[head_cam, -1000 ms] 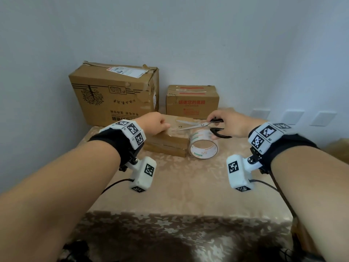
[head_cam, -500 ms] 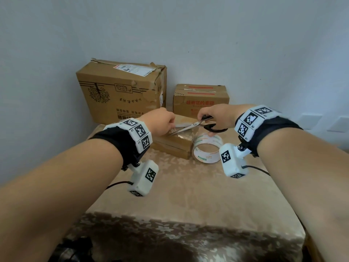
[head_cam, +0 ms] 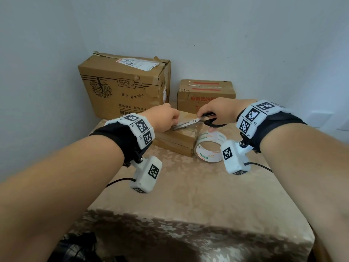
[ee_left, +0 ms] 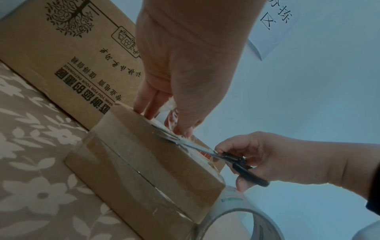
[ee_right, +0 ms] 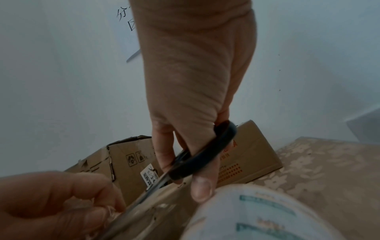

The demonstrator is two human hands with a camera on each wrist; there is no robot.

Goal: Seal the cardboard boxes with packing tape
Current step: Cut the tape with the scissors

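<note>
Table (head_cam: 198, 195), floral beige cloth. Large cardboard box (head_cam: 120, 86), far left against the wall, torn top. Medium box (head_cam: 205, 93), far right of it, red print. Flat small box (head_cam: 177, 140), nearer, centre, clear tape across its top. Tape roll (head_cam: 209, 148), upright, touching the flat box's right end. Scissors (head_cam: 190, 122), black handles, blades over the flat box. Right hand (head_cam: 219, 112), fingers curled through the handles. Left hand (head_cam: 164, 120), fingers pinching crumpled clear tape at the blade tips.
</note>
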